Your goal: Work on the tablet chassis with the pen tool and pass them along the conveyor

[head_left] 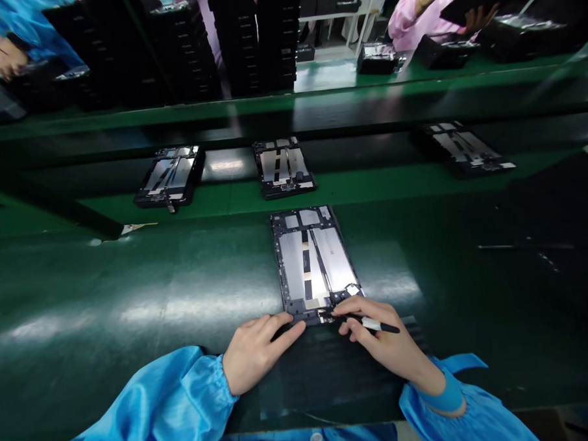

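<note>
An opened tablet lies on the green mat in front of me, its silvery battery panels and dark flex strip showing. At its near left corner, my left hand grips the edge between thumb and fingers. My right hand is closed round black tweezers with a white band. The tweezers' tips reach a small connector area at the tablet's near edge, partly hidden by my fingers. Whether the tips hold a part is too small to tell.
Beyond it lie more opened tablets: one at left, one in the middle and one at right. Tall stacks of black trays stand behind. Co-workers in blue and pink sleeves are across the bench.
</note>
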{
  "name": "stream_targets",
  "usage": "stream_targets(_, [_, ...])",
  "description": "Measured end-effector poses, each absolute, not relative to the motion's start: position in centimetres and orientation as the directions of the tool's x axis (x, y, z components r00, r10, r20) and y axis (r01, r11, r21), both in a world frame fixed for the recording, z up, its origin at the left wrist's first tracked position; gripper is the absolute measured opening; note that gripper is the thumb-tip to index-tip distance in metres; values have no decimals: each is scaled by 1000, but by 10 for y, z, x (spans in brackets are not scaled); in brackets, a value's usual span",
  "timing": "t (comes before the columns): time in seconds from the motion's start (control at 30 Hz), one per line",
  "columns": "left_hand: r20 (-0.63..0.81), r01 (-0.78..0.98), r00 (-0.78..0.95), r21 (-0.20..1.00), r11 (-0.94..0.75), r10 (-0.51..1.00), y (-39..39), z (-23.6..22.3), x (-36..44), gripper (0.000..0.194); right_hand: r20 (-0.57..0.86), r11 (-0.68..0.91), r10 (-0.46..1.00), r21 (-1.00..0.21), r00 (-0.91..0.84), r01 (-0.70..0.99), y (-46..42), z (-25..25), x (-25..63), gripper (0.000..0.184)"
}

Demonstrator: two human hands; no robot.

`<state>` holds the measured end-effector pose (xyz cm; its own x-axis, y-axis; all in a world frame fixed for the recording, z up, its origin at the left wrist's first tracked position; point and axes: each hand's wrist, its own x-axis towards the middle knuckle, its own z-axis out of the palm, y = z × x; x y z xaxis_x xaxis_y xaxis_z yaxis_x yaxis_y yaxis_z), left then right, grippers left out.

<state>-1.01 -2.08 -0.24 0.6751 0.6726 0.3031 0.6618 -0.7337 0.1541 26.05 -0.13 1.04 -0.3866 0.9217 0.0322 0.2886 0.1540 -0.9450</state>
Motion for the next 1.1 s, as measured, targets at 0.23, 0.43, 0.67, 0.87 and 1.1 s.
stream_targets(0.23, [351, 623, 674, 203, -755, 650, -17, 0, -15, 28, 15, 162, 855, -958, -519, 238, -6, 19, 246, 20])
stream_targets(0.43, [344, 620, 674, 216, -754, 653, -14, 0, -11, 28, 34, 197, 833, -951, -552, 239, -2, 22, 241, 16])
stream_targets(0.67, [341, 563, 677, 330, -758, 652, -30, 13, -28, 22, -323, -295, 834, -946, -448, 132, -14, 19, 246, 25])
stream_targets(0.87, [225, 501, 794, 282, -818, 564, -61, 8, -41, 27, -447, -477, 672, -871, -591, 117, -21, 18, 222, 27])
stream_targets(1.1, [192, 525, 802, 225, -821, 566, -62, 4, -39, 31, -204, 93, 799, -888, -566, 451, -6, 23, 200, 14])
